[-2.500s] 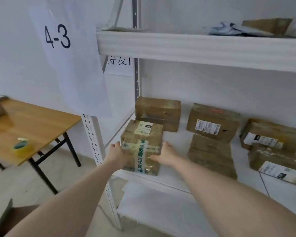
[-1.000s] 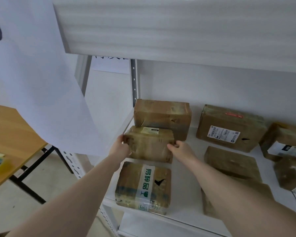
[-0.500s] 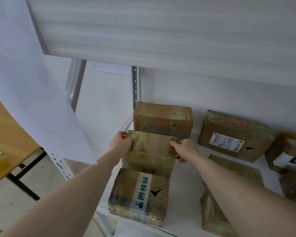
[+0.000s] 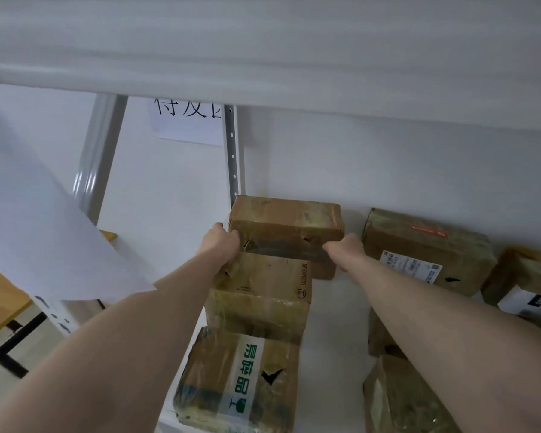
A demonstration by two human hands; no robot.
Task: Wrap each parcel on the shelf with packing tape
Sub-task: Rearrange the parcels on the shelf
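Several brown cardboard parcels lie on the white shelf (image 4: 334,310). A rear parcel (image 4: 286,225) stands against the back wall at the left. My left hand (image 4: 221,245) curls round its lower left corner, and my right hand (image 4: 345,248) grips its lower right front edge. In front of it an SF Express parcel (image 4: 263,295) lies tilted, its near edge resting on the front parcel (image 4: 241,379), which has white tape with green print and a torn hole. My forearms cover part of the shelf's left side and of the parcels on the right.
More parcels sit to the right: a labelled one (image 4: 425,251) at the back, another (image 4: 525,282) at the far right, two near my right forearm (image 4: 397,398). The upper shelf board (image 4: 263,51) hangs low overhead. A white paper sheet (image 4: 28,214) and a wooden table (image 4: 0,304) are on the left.
Both hands let go of the SF Express parcel, now lying tilted over the front parcel, and moved back to the rear parcel. The view has moved closer and lower under the upper shelf.
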